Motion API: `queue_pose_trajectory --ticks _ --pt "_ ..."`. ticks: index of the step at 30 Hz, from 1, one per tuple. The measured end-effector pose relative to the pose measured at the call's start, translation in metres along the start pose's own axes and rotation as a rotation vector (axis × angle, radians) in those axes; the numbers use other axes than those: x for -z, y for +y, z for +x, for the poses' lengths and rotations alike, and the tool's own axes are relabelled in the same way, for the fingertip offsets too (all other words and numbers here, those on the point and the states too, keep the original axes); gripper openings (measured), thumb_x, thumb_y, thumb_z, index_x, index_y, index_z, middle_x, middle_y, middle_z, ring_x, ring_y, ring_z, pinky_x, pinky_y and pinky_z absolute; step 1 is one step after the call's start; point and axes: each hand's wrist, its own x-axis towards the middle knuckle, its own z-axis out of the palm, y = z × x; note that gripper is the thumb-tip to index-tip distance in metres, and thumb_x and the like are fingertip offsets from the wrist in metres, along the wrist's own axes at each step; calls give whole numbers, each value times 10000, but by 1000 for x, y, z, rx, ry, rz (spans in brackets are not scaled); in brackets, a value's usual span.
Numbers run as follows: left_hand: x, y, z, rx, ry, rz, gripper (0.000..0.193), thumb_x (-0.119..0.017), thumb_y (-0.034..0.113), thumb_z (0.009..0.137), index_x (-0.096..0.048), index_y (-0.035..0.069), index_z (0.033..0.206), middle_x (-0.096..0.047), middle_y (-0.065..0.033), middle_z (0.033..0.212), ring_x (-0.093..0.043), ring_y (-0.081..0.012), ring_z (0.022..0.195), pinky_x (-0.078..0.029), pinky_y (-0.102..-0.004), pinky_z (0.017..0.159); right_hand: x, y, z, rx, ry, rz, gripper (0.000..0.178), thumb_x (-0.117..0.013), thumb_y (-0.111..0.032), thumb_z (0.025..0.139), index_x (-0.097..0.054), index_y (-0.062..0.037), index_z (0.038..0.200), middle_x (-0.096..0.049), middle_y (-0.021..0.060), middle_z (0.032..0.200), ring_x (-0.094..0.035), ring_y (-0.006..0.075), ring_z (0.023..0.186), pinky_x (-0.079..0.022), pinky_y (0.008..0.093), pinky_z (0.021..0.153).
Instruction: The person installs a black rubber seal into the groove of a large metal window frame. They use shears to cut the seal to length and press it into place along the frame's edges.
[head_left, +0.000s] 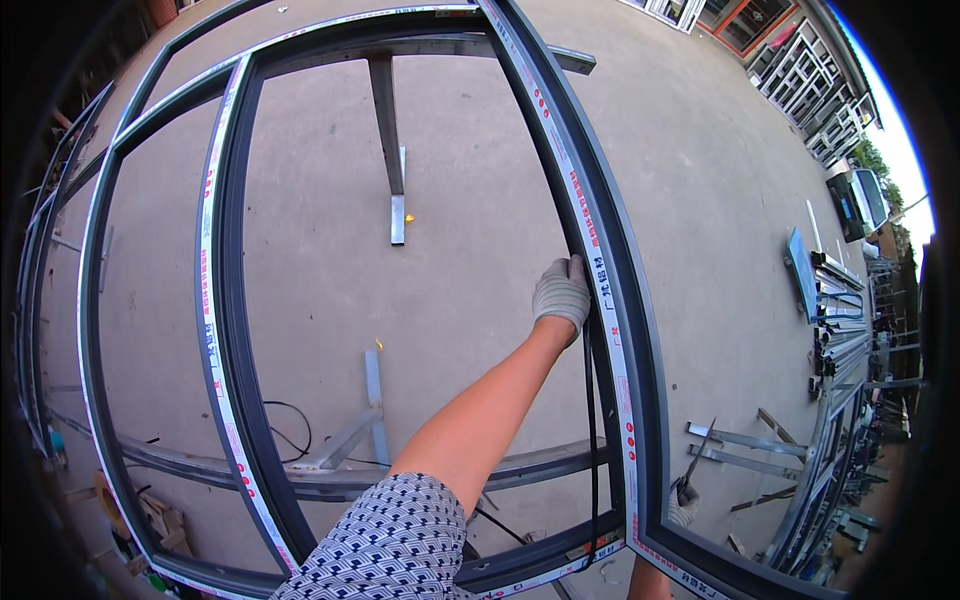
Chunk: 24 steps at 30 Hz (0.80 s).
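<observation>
One broad grey concrete floor [720, 270] spreads behind everything. Over it, the large dark-grey metal frame [625, 290] fills the left and centre of the view; its long axis runs from the lower edge toward the top, and its right rail leans up and leftward from lower right to upper centre. Beneath show the bars of a metal stand [383, 110]. A patterned sleeve [390, 530] enters at lower centre, its forearm angled up and right to the gloved left hand [562, 295], at the right rail's inner edge just right of centre; the fingers are bent there, but I cannot tell what that grip holds. A thin black strip [590, 400] hangs below it, nearly vertical, beside the rail. At lower right, the gloved right hand [684, 506] is closed around a slim dark tool [697, 456], which points up and slightly right.
</observation>
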Motion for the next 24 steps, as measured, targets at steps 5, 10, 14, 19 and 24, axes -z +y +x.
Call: queue_pose_trajectory --ticks 5,10,14,19,24 --pt "-6 -6 -10 -62 -11 112 546 -359 460 1028 -673 15 1073 -678 -262 1087 -633 -429 1050 -486 -497 914 3 -10 -9 -45 28 -19 320 -784 -127 863 -583 7 1073 -679 84 823 -647 144 699 -547 282 637" --pt "2 4 8 57 -29 28 609 -322 501 1029 -685 12 1051 -687 -260 1048 -645 -429 1015 -492 -501 891 -2 -23 -17 -43 -40 65 319 -789 -111 857 -583 8 1069 -677 80 827 -640 137 704 -537 277 636" --pt "-6 -1 0 6 23 -39 568 -357 479 1029 -681 12 1034 -688 -264 1031 -647 -433 1002 -496 -500 879 -1 -3 -6 -41 28 -20 327 -793 -111 854 -581 9 1071 -677 77 844 -636 127 710 -529 271 618" --pt "-8 -5 -10 -38 35 107 543 -369 464 1028 -672 13 1029 -689 -255 1043 -645 -432 1013 -495 -502 885 -2 -6 -8 -50 46 -14 341 -802 -118 847 -580 9 1074 -672 76 857 -641 131 721 -543 283 621" --pt "4 14 3 65 -2 62 547 -367 464 1027 -674 13 1048 -686 -256 1065 -641 -429 1033 -490 -500 906 -1 -10 -7 -65 25 -16 383 -812 -139 841 -569 14 1094 -667 93 863 -646 142 720 -561 293 638"
